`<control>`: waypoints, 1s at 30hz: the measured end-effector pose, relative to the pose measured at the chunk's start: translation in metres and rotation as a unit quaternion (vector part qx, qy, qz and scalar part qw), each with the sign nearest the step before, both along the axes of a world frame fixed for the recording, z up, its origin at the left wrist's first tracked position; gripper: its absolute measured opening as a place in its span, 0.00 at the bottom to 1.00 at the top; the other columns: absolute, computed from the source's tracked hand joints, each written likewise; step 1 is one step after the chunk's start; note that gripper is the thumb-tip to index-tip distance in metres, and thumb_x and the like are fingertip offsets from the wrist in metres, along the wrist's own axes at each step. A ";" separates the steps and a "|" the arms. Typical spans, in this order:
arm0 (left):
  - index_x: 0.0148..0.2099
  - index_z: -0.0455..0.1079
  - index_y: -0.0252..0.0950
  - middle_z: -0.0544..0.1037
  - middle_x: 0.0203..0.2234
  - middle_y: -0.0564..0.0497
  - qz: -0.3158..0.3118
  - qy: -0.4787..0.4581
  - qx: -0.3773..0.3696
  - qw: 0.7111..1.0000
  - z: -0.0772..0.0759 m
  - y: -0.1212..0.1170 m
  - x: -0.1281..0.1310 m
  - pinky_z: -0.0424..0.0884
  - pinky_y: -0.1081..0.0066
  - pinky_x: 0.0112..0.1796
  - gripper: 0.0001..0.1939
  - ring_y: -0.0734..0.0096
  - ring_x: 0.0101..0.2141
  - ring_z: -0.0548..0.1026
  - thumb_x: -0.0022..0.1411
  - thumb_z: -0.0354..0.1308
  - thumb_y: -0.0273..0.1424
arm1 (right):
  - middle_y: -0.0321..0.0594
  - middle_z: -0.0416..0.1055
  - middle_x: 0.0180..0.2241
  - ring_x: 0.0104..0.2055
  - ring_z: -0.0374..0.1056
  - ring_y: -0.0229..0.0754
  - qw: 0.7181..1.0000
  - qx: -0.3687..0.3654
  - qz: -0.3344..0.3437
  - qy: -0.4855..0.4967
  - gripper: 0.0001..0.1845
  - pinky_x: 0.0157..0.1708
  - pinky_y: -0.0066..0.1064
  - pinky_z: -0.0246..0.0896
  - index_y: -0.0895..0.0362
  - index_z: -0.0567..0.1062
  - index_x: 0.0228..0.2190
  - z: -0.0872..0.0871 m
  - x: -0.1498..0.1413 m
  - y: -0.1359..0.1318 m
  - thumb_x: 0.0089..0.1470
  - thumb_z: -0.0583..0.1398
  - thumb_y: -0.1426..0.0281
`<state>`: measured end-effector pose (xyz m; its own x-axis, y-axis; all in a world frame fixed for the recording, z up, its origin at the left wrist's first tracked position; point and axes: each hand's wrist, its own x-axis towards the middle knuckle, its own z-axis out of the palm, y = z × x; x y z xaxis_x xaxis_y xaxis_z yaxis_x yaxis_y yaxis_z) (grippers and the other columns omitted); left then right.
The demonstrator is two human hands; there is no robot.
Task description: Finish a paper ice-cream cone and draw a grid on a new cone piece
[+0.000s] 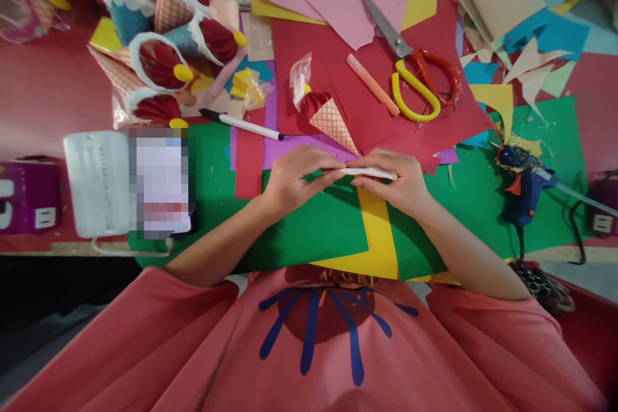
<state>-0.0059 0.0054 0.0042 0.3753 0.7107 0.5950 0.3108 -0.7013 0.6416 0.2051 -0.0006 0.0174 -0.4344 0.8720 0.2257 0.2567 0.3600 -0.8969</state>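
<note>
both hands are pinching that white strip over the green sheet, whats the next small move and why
Probably keep rolling or folding the white strip between the fingertips. The left hand and right hand each pinch an end of it, held level above the green sheet, and it looks only partly shaped. The paper cone lies just beyond, and the glue gun sits untouched to the right.

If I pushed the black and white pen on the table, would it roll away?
Probably a little. The pen looks round and slim, so a sideways push would likely roll it. It lies on flat sheets of coloured paper, whose overlapping edges might stop it soon. It looks light and stiff, so easy to lift.
</note>
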 end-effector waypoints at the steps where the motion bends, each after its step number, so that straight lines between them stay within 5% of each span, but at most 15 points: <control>1: 0.39 0.75 0.36 0.83 0.30 0.51 -0.012 0.000 -0.005 1.000 0.000 0.000 0.000 0.73 0.76 0.35 0.09 0.74 0.32 0.80 0.65 0.60 0.37 | 0.38 0.78 0.30 0.30 0.71 0.35 1.000 0.003 -0.009 0.004 0.12 0.30 0.27 0.64 0.56 0.81 0.37 0.000 0.000 0.000 0.56 0.65 0.61; 5: 0.43 0.76 0.36 0.83 0.34 0.49 -0.014 0.027 -0.032 0.999 0.001 -0.001 0.000 0.74 0.74 0.35 0.15 0.72 0.34 0.80 0.64 0.60 0.42 | 0.37 0.77 0.28 0.28 0.70 0.35 0.999 0.005 -0.050 0.010 0.12 0.28 0.27 0.62 0.55 0.81 0.33 0.002 0.000 -0.001 0.55 0.65 0.60; 15: 0.38 0.78 0.38 0.84 0.29 0.52 0.025 0.015 -0.028 0.999 0.002 -0.004 -0.001 0.74 0.77 0.31 0.07 0.75 0.28 0.80 0.64 0.62 0.35 | 0.37 0.79 0.34 0.32 0.72 0.37 0.998 -0.009 -0.056 0.034 0.12 0.32 0.29 0.66 0.54 0.80 0.38 0.001 0.001 -0.001 0.53 0.67 0.61; 21: 0.44 0.78 0.38 0.84 0.35 0.52 0.023 -0.002 -0.002 1.000 0.004 -0.004 -0.001 0.77 0.76 0.36 0.09 0.73 0.33 0.82 0.64 0.62 0.34 | 0.37 0.79 0.31 0.31 0.73 0.37 0.996 -0.028 -0.077 0.032 0.14 0.31 0.29 0.67 0.55 0.80 0.32 0.002 0.001 -0.001 0.54 0.65 0.56; 30: 0.48 0.78 0.45 0.84 0.40 0.53 0.027 0.003 -0.089 0.996 0.000 -0.007 -0.006 0.79 0.75 0.37 0.12 0.70 0.37 0.83 0.66 0.58 0.39 | 0.35 0.76 0.29 0.25 0.69 0.33 0.987 -0.098 -0.092 0.088 0.17 0.24 0.25 0.65 0.55 0.77 0.35 0.000 0.004 0.001 0.51 0.67 0.55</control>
<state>-0.0124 -0.0016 0.0046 0.3367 0.8237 0.4563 0.3483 -0.5592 0.7524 0.2090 0.0003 0.0169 -0.2330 0.9671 0.1020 0.1352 0.1361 -0.9814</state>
